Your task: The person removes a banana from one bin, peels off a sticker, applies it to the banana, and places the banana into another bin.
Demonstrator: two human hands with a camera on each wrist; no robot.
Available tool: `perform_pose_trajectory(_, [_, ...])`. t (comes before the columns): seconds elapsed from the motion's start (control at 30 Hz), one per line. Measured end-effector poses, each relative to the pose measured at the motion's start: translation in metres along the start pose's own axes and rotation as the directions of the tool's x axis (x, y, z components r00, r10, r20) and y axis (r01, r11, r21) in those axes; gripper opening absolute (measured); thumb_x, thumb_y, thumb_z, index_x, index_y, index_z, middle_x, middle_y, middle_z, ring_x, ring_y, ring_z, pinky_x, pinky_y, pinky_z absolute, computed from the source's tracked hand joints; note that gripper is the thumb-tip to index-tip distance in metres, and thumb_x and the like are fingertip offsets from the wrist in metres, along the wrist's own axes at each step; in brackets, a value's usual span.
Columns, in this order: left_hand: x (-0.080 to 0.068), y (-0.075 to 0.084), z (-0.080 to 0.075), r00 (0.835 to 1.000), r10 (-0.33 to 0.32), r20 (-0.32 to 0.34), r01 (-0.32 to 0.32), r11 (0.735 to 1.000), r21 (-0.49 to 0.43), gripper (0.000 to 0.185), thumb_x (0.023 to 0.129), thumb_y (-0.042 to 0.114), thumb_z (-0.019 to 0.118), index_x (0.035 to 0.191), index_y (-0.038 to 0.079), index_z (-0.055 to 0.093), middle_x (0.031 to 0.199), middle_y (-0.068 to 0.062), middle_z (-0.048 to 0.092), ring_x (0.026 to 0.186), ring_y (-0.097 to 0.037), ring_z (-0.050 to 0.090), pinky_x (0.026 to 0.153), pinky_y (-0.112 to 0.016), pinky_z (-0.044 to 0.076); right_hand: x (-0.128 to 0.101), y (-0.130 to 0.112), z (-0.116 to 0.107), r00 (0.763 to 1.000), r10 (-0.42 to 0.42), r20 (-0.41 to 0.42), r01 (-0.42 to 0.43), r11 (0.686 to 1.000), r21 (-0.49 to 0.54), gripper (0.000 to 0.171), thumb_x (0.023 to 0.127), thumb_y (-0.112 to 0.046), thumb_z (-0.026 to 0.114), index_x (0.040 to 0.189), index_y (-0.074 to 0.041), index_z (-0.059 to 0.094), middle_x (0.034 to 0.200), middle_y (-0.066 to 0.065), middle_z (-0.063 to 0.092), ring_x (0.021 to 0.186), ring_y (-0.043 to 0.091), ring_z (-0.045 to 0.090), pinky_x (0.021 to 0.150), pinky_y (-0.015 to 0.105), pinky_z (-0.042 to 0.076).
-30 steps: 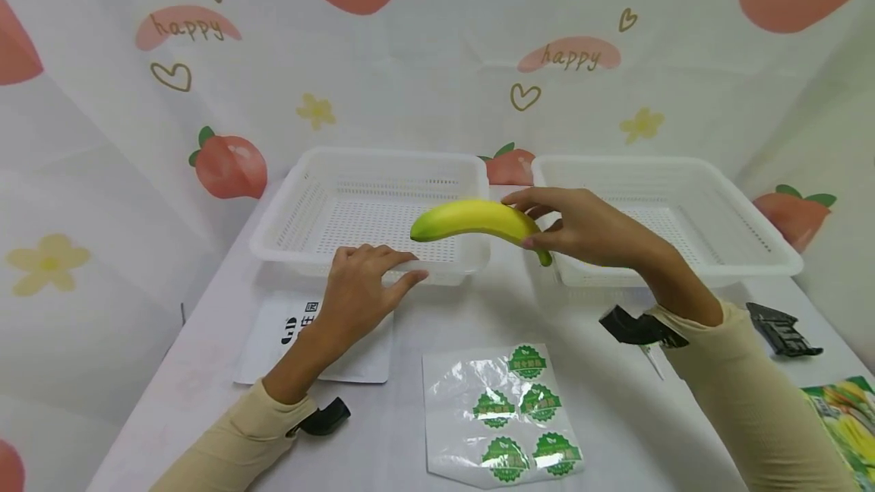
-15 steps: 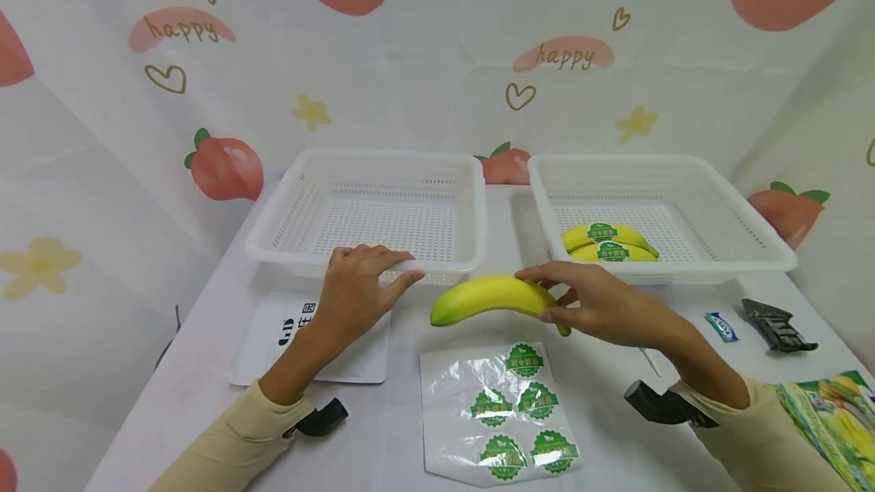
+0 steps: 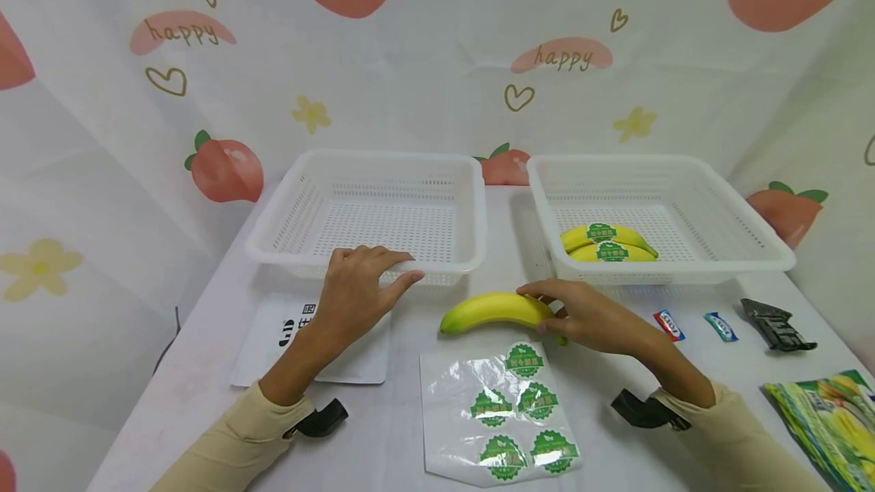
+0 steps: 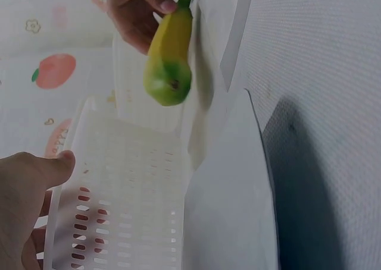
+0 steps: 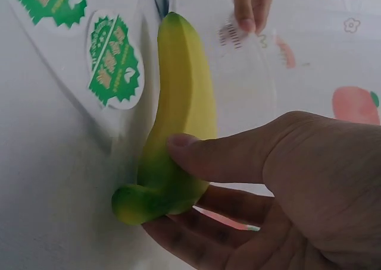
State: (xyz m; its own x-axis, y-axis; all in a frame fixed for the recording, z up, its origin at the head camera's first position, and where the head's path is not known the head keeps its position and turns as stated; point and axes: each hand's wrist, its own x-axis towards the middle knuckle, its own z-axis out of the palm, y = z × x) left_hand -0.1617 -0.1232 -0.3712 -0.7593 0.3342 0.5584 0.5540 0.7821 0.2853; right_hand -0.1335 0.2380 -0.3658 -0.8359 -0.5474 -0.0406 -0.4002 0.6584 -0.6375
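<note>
A yellow banana [image 3: 497, 310] with greenish ends lies low over the table, just behind the sticker sheet [image 3: 492, 416]. My right hand [image 3: 593, 317] pinches it near the stem end, thumb on the near side and fingers behind, as the right wrist view shows. On the left, my left hand [image 3: 362, 291] grips the front rim of the left white basket [image 4: 119, 181], with the thumb on the outer wall and the other fingers over the rim. Two bananas [image 3: 608, 241] bearing green stickers lie in the right white basket [image 3: 683, 272].
Under my left forearm is a white printed pouch [image 3: 349, 355]. To the right lie a red-blue small packet [image 3: 668, 326], a teal small packet [image 3: 721, 327] and a black wrapper [image 3: 778, 325]. A colourful fruit-printed package [image 3: 834, 416] sits at the front right corner.
My right hand has brought the banana from above the baskets down toward the table, behind the sticker sheet. The left hand has stayed on the basket rim.
</note>
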Motion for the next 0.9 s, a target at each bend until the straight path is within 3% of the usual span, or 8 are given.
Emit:
perform_pose_trajectory(0.37, [0.0, 0.002, 0.002, 1.0, 0.006, -0.018, -0.007, 1.0, -0.021, 0.032, 0.092, 0.04, 0.083, 0.114, 0.017, 0.082, 0.109, -0.003, 0.079, 0.105, -0.029, 0.071, 0.091, -0.055, 0.043, 0.005, 0.007, 0.004, 0.998, 0.064, 0.006, -0.064, 0.998, 0.009, 0.051, 0.096, -0.01, 0.078, 0.145, -0.008, 0.062, 0.13, 0.007, 0.069, 0.118, 0.028, 0.064, 0.096, 0.049, 0.059])
perform_pose_trajectory(0.5, [-0.002, 0.013, 0.001, 0.992, 0.102, -0.081, -0.109, 0.991, -0.084, 0.028, 0.089, 0.026, 0.089, 0.112, 0.013, 0.081, 0.11, -0.008, 0.075, 0.107, -0.032, 0.066, 0.09, -0.054, 0.045, 0.005, 0.008, 0.005, 0.998, 0.067, 0.002, -0.067, 0.998, 0.005, 0.051, 0.096, -0.012, 0.078, 0.145, -0.009, 0.062, 0.13, 0.006, 0.068, 0.119, 0.028, 0.064, 0.098, 0.05, 0.058])
perform_pose_trajectory(0.57, [-0.004, 0.023, 0.0, 0.982, 0.175, -0.065, -0.182, 0.976, -0.116, 0.027, 0.088, 0.022, 0.089, 0.112, 0.012, 0.081, 0.108, -0.007, 0.073, 0.102, -0.028, 0.066, 0.088, -0.048, 0.049, 0.005, 0.008, 0.005, 0.998, 0.07, 0.002, -0.07, 0.998, 0.003, 0.051, 0.096, -0.013, 0.078, 0.145, -0.01, 0.062, 0.131, 0.006, 0.068, 0.119, 0.028, 0.064, 0.098, 0.051, 0.057])
perform_pose_trajectory(0.67, [-0.01, 0.043, -0.002, 0.962, 0.249, 0.109, -0.226, 0.956, -0.186, 0.03, 0.091, 0.027, 0.086, 0.117, 0.014, 0.08, 0.107, -0.002, 0.071, 0.096, -0.019, 0.064, 0.083, -0.035, 0.053, 0.005, 0.008, 0.005, 0.997, 0.076, 0.005, -0.076, 0.997, -0.003, 0.051, 0.096, -0.014, 0.078, 0.145, -0.01, 0.062, 0.131, 0.005, 0.068, 0.118, 0.027, 0.063, 0.099, 0.052, 0.057])
perform_pose_trajectory(0.7, [-0.013, 0.051, -0.002, 0.947, 0.257, 0.194, -0.217, 0.954, -0.205, 0.032, 0.092, 0.031, 0.085, 0.12, 0.016, 0.079, 0.108, 0.0, 0.07, 0.096, -0.016, 0.063, 0.083, -0.033, 0.053, 0.005, 0.008, 0.005, 0.997, 0.077, 0.005, -0.077, 0.997, -0.006, 0.051, 0.097, -0.014, 0.078, 0.145, -0.01, 0.062, 0.131, 0.005, 0.068, 0.118, 0.027, 0.063, 0.099, 0.052, 0.057])
perform_pose_trajectory(0.8, [-0.024, 0.067, 0.004, 0.878, 0.264, 0.399, -0.182, 0.956, -0.231, 0.039, 0.095, 0.041, 0.08, 0.127, 0.019, 0.076, 0.114, 0.001, 0.068, 0.099, -0.013, 0.061, 0.084, -0.029, 0.053, 0.005, 0.008, 0.005, 0.997, 0.079, 0.004, -0.079, 0.997, -0.011, 0.051, 0.096, -0.014, 0.078, 0.145, -0.01, 0.062, 0.131, 0.006, 0.068, 0.117, 0.026, 0.063, 0.099, 0.052, 0.058])
perform_pose_trajectory(0.83, [-0.027, 0.071, 0.008, 0.859, 0.267, 0.436, -0.18, 0.956, -0.231, 0.041, 0.096, 0.043, 0.079, 0.128, 0.019, 0.075, 0.116, 0.001, 0.067, 0.1, -0.013, 0.06, 0.085, -0.029, 0.052, 0.005, 0.008, 0.005, 0.997, 0.077, 0.003, -0.076, 0.997, -0.013, 0.051, 0.096, -0.014, 0.078, 0.145, -0.01, 0.062, 0.131, 0.006, 0.068, 0.117, 0.026, 0.063, 0.098, 0.052, 0.057])
perform_pose_trajectory(0.9, [-0.033, 0.077, 0.017, 0.841, 0.288, 0.458, -0.202, 0.953, -0.227, 0.044, 0.096, 0.044, 0.079, 0.13, 0.018, 0.074, 0.119, -0.001, 0.066, 0.103, -0.015, 0.061, 0.087, -0.029, 0.053, 0.005, 0.008, 0.005, 0.997, 0.074, -0.001, -0.074, 0.997, -0.019, 0.051, 0.096, -0.013, 0.079, 0.145, -0.01, 0.063, 0.131, 0.005, 0.069, 0.116, 0.026, 0.063, 0.098, 0.052, 0.057])
